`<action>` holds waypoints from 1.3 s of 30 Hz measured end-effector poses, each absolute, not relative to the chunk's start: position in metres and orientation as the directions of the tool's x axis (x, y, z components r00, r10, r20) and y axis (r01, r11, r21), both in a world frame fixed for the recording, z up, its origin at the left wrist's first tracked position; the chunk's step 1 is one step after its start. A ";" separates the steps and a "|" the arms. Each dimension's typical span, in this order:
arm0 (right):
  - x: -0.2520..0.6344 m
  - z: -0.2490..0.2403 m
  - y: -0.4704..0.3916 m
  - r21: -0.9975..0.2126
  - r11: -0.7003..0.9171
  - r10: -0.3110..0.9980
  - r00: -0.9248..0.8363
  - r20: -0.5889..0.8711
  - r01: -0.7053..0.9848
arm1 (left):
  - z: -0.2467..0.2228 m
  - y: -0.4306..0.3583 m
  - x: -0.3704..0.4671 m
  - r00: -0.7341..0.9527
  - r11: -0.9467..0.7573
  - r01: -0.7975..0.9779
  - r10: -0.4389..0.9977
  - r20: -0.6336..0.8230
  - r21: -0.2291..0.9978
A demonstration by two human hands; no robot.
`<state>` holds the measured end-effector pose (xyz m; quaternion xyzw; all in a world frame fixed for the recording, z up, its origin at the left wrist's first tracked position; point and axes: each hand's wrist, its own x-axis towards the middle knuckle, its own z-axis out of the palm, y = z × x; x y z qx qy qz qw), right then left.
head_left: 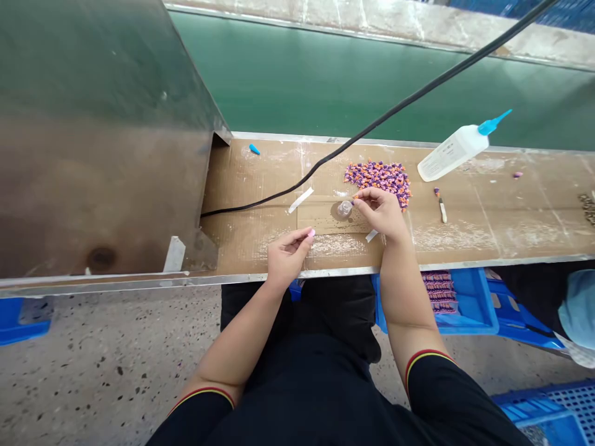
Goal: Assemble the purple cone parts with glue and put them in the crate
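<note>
- Cardboard-brown worktop (pixel 488 217), dusted with white residue; front edge is a metal strip, green belt (pixel 325 80) runs along the rear edge.
- Right hand (pixel 381 214): fingers pinched on a small orange-purple piece, held at the mouth of a small clear vial (pixel 344 209) near the worktop's middle. Whether the piece touches the vial cannot be told.
- Left hand (pixel 288 254): near the front edge, thumb and forefinger pinched together; anything between them is too small to make out.
- Pile (pixel 379 176) of orange-purple pieces: just behind the right hand, toward the rear edge.
- Glue bottle (pixel 453 152): white, blue nozzle, lying on its side at the rear edge, right of the pile.
- Black cable (pixel 372 127): crosses from the upper right over the belt and worktop to the metal housing (pixel 102 142) at the left end.
- White strips (pixel 300 200): 1 left of the vial, 1 partly under the right wrist.
- Risks, as judged: the vial looks light and unsteadied, so a nudge from the right hand could tip it; a loosely pinched piece could drop and be lost among the residue; a sleeve or wrist could scatter the pile; the bottle on its side could seep glue.
- Hard to make out: vial contents, bottle label, a small stick (pixel 443 210) right of the hand. Blue crates (pixel 465 303) below the front edge are partly hidden; an item at the right edge is cut off.
</note>
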<state>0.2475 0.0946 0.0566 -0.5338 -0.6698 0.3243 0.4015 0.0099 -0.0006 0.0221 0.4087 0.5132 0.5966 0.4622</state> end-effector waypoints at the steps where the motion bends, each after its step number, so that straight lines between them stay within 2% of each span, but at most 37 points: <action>1: 0.246 0.057 0.093 -0.841 0.227 0.974 -0.121 0.192 0.492 | 0.022 -0.001 0.009 -0.244 -0.047 -0.124 0.970 0.016 0.991; 5: 0.244 0.061 0.091 -0.763 0.263 0.965 -0.160 0.209 0.590 | 0.025 -0.002 0.009 -0.243 -0.091 -0.070 0.967 0.072 0.993; 9: 0.244 0.060 0.092 -0.721 0.312 0.950 -0.200 0.239 0.619 | 0.024 0.000 0.011 -0.233 -0.160 -0.033 0.961 0.148 0.987; 14: 0.243 0.057 0.094 -0.704 0.335 0.942 -0.207 0.264 0.626 | 0.021 0.000 0.011 -0.231 -0.214 -0.040 0.952 0.200 0.976; 27: 0.244 0.050 0.094 -0.720 0.373 0.928 -0.214 0.306 0.586 | 0.017 0.000 0.012 -0.228 -0.240 -0.092 0.950 0.214 0.967; 30: 0.246 0.050 0.093 -0.757 0.384 0.922 -0.175 0.345 0.528 | 0.015 0.000 0.012 -0.225 -0.205 -0.125 0.959 0.173 0.971; 34: 0.242 0.054 0.082 -0.838 0.402 0.908 -0.046 0.416 0.369 | 0.013 -0.001 0.012 -0.233 -0.177 -0.191 0.964 0.130 0.966; 39: 0.209 0.047 0.044 -0.923 0.368 0.929 -0.070 0.362 0.110 | 0.012 0.000 0.011 -0.219 -0.211 -0.143 0.960 0.177 0.967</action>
